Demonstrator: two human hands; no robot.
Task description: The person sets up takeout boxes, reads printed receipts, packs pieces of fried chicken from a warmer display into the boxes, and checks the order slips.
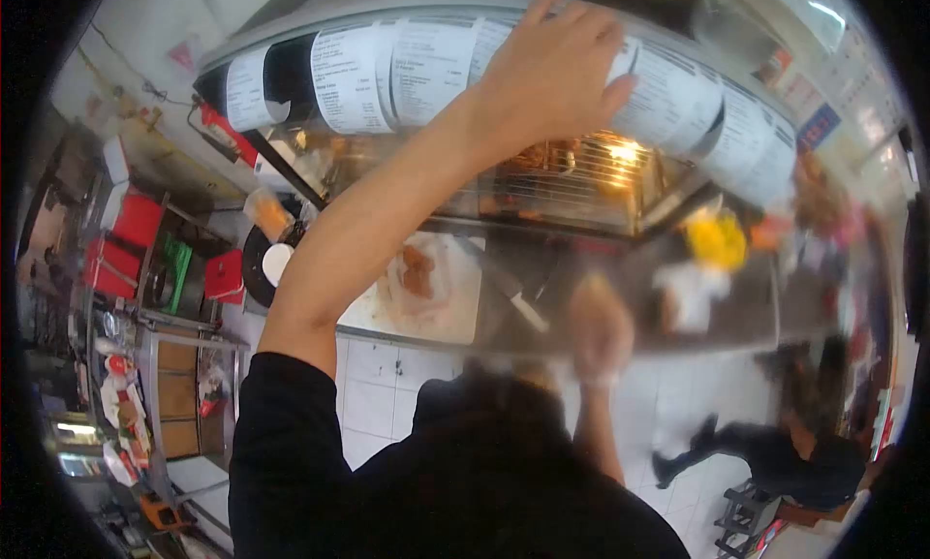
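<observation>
My left hand [567,65] is raised to the row of printed paper slips [426,70] along the top edge of a lit display case. Its fingers are spread apart over the slips. Lower down, my right hand [601,331] hangs at the counter's front edge, smeared by motion; whether it holds anything does not show. A knife [528,310] with a pale handle lies on the dark counter to the left of that hand. Further left, brown food pieces [418,272] rest on a white cutting board [460,307].
Behind the counter [504,254], the case holds a wire rack [572,186]. A yellow item [715,239] and a white crumpled item [693,295] are on the right. A seated person [790,457] is at lower right. Metal shelves [179,394] stand left.
</observation>
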